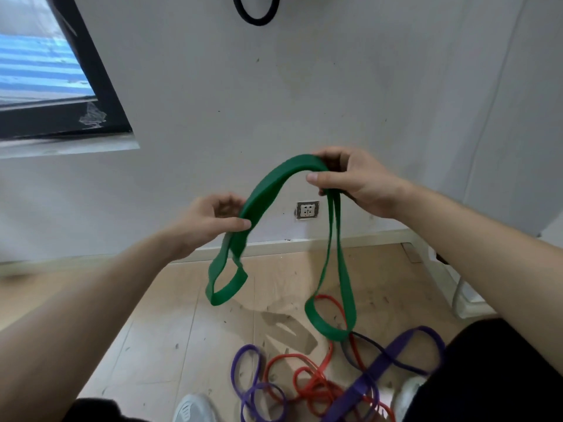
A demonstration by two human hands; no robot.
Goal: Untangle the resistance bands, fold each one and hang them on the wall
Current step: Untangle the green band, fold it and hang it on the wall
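A green resistance band (268,184) arches between my two hands in front of the white wall (365,86). My left hand (210,219) pinches its left side, and a short loop hangs below it. My right hand (350,181) grips the higher right side, from which a longer loop drops toward the floor. On the floor near my feet lies a tangle of red bands (307,382) and purple bands (256,388), with a wide purple band (393,357) across them. A black band (256,13) hangs high on the wall.
A dark-framed window (61,86) is at the upper left. A wall socket (307,210) sits just above the skirting. White table legs (457,296) stand at the right. My white shoes (192,409) are beside the pile on the wooden floor (170,330).
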